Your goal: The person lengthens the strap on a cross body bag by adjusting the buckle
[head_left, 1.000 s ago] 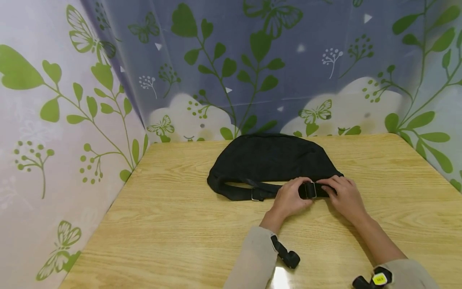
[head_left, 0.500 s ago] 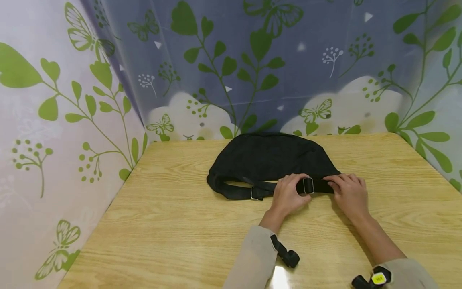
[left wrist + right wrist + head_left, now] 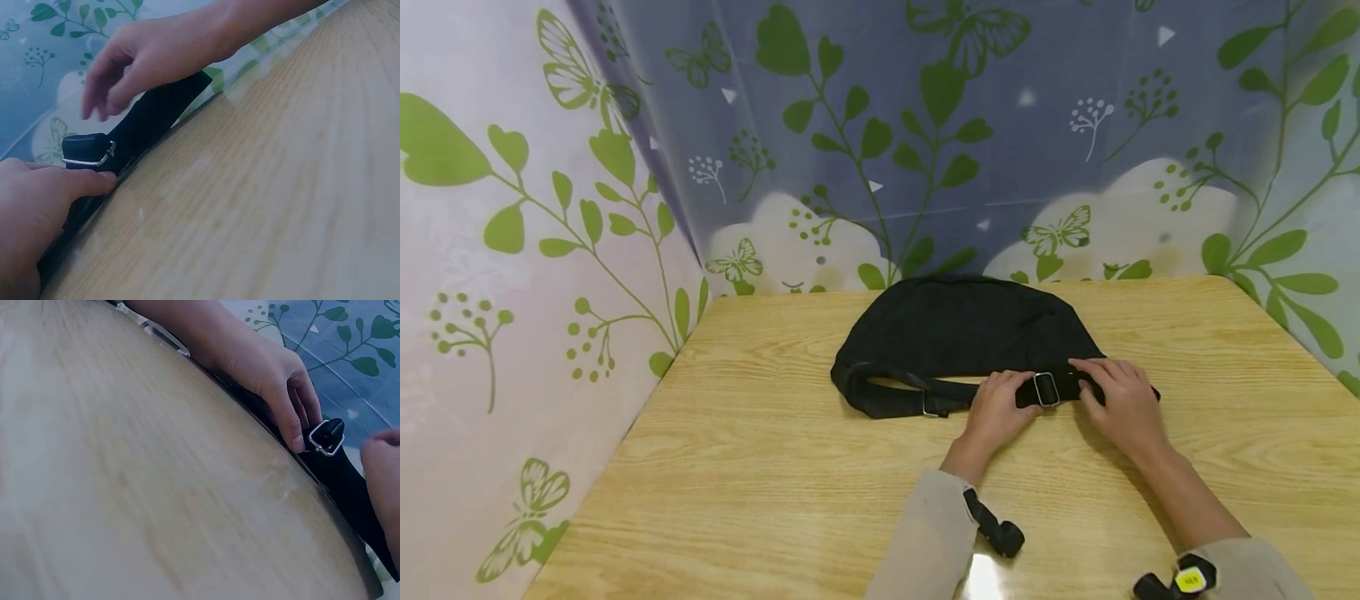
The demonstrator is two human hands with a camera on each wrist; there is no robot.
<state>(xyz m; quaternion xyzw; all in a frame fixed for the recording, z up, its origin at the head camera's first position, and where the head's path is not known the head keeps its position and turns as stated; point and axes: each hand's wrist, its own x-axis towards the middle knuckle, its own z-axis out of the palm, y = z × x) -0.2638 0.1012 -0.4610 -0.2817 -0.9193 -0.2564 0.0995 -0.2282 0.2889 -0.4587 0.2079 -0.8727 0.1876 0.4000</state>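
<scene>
Left hand (image 3: 996,408): pinching black strap (image 3: 150,119) beside buckle (image 3: 1047,389) (metal-framed)
Right hand (image 3: 1123,407): loosely bent at strap, beyond buckle
Bag (image 3: 962,329): just behind grip

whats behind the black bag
Behind the black bag is the blue patterned backdrop, visible above the bag's top. There, the bag covers the backdrop's bottom and the far edge of the table.

We see the left hand (image 3: 272,381) pinching the black strap (image 3: 342,482) beside its metal buckle (image 3: 327,439), seemingly inside the desk's (image 3: 137,475) edge; the cropped right hand (image 3: 385,478) is near, patterned cloth (image 3: 340,375) beyond.
</scene>
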